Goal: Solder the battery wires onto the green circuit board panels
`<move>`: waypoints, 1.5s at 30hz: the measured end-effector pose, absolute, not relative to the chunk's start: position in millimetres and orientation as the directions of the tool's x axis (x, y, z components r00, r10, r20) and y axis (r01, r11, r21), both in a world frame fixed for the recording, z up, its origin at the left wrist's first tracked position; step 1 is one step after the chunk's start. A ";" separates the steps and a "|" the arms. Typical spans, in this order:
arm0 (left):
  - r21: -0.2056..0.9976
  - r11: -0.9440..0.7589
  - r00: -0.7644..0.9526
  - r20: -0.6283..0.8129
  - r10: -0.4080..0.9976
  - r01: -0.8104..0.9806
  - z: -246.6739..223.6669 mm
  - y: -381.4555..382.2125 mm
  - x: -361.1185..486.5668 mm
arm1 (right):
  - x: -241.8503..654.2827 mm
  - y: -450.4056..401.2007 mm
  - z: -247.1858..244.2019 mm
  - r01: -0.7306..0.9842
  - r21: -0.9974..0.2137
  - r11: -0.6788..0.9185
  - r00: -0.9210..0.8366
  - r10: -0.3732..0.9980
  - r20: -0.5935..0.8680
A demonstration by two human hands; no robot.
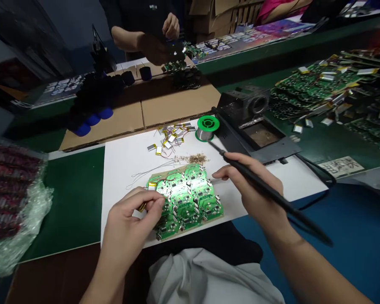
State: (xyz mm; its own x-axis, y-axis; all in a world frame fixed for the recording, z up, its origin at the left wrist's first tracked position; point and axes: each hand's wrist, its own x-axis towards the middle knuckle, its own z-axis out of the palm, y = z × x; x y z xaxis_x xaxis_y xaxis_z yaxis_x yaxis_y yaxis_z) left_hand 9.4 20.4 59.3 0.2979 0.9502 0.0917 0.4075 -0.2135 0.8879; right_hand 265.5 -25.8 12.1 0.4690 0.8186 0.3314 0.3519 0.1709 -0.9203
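Note:
A panel of green circuit boards (185,202) lies on the white sheet in front of me. Over its left edge, my left hand (133,215) is closed in a pinch. A small battery with a yellow end (142,207) shows between its fingers, mostly covered by them. Another yellow-ended battery (152,185) sits at the panel's upper left, just beyond the fingers. My right hand (256,181) grips a black soldering iron (266,185) to the right of the panel. The iron's tip points up and left, close to a green spool of solder wire (208,128).
Loose batteries with wires (171,137) and thin wire pieces (198,158) lie beyond the panel. A black soldering stand (256,126) stands at right, before stacked circuit boards (323,84). Bubble-wrapped goods (15,202) are at left. Across the bench, a co-worker's hands (171,27) are busy.

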 end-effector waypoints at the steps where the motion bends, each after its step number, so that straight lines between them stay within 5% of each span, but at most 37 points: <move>1: 0.890 -0.211 0.291 0.094 0.952 0.404 57.4 22.5 9.4 | 270.0 -22.3 7.1 0.375 -0.919 0.123 0.474 0.826 0.304; 17: 0.742 -0.393 0.386 0.195 0.902 0.543 47.0 18.3 19.1 | 274.6 -6.5 -12.7 0.479 -0.860 0.177 0.385 0.838 0.387; 24: 0.676 -0.489 0.484 0.218 0.848 0.552 51.2 18.7 24.3 | 261.4 -45.3 11.3 0.494 -0.846 0.199 0.526 0.707 0.474; 33: 0.587 -0.532 0.473 0.269 0.839 0.610 49.3 19.0 34.7 | 245.1 -83.9 23.1 0.384 -0.844 0.375 0.182 0.865 0.468; 45: 0.544 -0.559 0.513 0.252 0.820 0.626 49.1 20.5 35.5 | 228.1 -85.5 30.5 0.426 -0.877 0.223 0.230 0.911 0.343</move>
State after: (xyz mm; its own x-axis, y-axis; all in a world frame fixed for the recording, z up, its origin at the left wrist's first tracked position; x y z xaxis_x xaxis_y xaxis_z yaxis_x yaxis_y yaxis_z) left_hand 35.5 20.5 49.1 0.5135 0.8201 0.2524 0.6260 -0.5592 0.5435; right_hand 228.1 -85.5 30.5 0.2300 0.9107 0.3431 0.4259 0.2228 -0.8769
